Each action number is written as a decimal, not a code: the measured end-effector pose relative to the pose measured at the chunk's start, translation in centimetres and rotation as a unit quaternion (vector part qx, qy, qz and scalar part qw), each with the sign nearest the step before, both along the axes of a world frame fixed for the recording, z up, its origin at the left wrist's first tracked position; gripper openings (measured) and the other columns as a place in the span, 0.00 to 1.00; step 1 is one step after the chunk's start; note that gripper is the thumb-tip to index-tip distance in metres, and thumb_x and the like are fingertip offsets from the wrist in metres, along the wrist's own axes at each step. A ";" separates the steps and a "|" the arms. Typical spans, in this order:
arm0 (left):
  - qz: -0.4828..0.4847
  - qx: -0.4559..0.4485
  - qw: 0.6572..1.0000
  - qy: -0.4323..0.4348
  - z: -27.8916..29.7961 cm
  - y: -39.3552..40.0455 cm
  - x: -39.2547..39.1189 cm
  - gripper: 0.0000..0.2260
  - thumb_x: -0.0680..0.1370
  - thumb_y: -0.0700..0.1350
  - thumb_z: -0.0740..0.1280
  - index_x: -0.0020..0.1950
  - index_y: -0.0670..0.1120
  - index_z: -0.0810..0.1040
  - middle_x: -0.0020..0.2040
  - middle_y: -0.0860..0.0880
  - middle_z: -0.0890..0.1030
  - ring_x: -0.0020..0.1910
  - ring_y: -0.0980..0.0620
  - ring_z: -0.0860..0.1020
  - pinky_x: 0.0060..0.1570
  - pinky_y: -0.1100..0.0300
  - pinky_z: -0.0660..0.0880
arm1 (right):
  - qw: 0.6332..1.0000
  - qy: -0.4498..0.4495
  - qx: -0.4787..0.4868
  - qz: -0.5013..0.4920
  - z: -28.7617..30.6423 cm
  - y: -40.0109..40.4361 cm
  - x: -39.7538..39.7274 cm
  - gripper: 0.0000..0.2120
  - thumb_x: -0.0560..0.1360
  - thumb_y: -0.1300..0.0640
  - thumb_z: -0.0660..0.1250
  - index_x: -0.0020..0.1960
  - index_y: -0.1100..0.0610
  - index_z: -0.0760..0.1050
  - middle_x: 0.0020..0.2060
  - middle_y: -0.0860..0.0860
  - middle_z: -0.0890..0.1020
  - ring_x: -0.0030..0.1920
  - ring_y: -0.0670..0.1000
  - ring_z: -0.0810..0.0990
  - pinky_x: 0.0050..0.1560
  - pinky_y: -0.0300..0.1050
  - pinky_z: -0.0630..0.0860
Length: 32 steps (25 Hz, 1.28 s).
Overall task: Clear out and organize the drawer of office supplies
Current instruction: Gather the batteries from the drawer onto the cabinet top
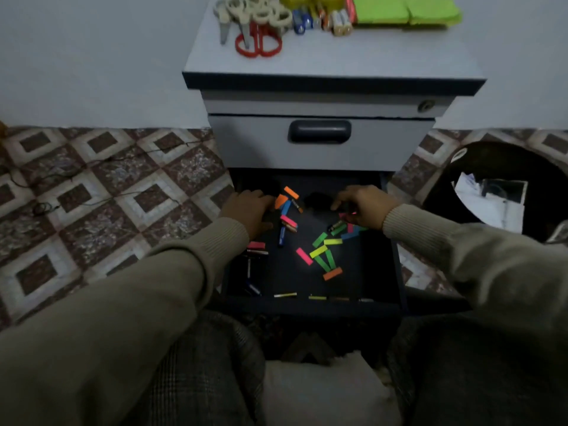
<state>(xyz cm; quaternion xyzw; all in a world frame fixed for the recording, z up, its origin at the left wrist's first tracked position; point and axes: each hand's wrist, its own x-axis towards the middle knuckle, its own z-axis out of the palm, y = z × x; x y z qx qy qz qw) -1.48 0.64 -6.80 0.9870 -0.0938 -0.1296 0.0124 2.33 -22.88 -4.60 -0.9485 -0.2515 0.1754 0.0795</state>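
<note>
The bottom drawer (396, 272) of a grey cabinet is pulled out, and its dark floor holds scattered coloured sticky flags (322, 255) and small batteries (282, 235). My left hand (249, 210) is inside at the left, its bent fingertips at an orange flag (280, 200). My right hand (365, 206) is inside at the right, fingers bent down beside a dark object (318, 199) that is too dim to identify. Pink flags (350, 214) show under its palm. Whether either hand grips anything is hidden.
The cabinet top (368, 53) carries several scissors (258, 41), batteries (302, 21) and green sticky note pads (405, 9). The middle drawer (319, 132) is closed. A dark bin (498, 192) with papers stands on the right. Thin cables (101, 161) lie on the tiled floor.
</note>
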 end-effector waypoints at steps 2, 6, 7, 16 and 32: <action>-0.006 0.002 1.000 0.031 -1.8 -0.3 0.0 0.22 0.76 0.49 0.66 0.68 0.47 0.68 0.65 0.45 0.70 0.64 0.44 0.69 0.61 0.54 0.67 | 0.999 0.030 -0.023 -0.018 -2.5 -1.3 -0.1 0.14 0.73 0.61 0.68 0.59 0.56 0.77 0.58 0.55 0.77 0.57 0.55 0.77 0.58 0.40 0.68; -0.005 -0.012 0.997 0.080 -4.6 -1.4 0.3 0.19 0.77 0.45 0.64 0.68 0.45 0.70 0.65 0.42 0.72 0.64 0.42 0.71 0.59 0.55 0.69 | 0.993 0.078 -0.081 -0.045 -6.8 -3.2 0.3 0.17 0.74 0.60 0.68 0.62 0.56 0.75 0.62 0.56 0.75 0.61 0.56 0.75 0.63 0.45 0.71; 0.000 -0.021 0.995 0.094 -5.4 -1.7 0.5 0.18 0.77 0.44 0.63 0.68 0.45 0.70 0.65 0.41 0.72 0.64 0.42 0.72 0.58 0.55 0.69 | 0.991 0.089 -0.091 -0.048 -7.7 -3.4 0.6 0.17 0.74 0.60 0.67 0.62 0.55 0.75 0.62 0.56 0.75 0.61 0.56 0.75 0.63 0.46 0.71; -0.011 -0.026 0.988 0.155 -10.5 -2.7 1.3 0.22 0.80 0.42 0.60 0.74 0.49 0.62 0.75 0.44 0.58 0.71 0.43 0.62 0.69 0.56 0.62 | 0.993 0.080 -0.084 -0.033 -12.8 -2.3 2.1 0.25 0.78 0.63 0.59 0.74 0.51 0.60 0.72 0.54 0.63 0.69 0.56 0.67 0.68 0.48 0.66; -0.025 0.108 0.987 0.113 -11.1 -2.1 1.9 0.16 0.79 0.42 0.58 0.67 0.47 0.71 0.66 0.45 0.71 0.66 0.45 0.68 0.62 0.52 0.67 | 0.975 0.128 0.069 -0.165 -11.9 4.6 1.3 0.13 0.78 0.59 0.62 0.61 0.58 0.72 0.59 0.56 0.76 0.59 0.54 0.75 0.56 0.41 0.70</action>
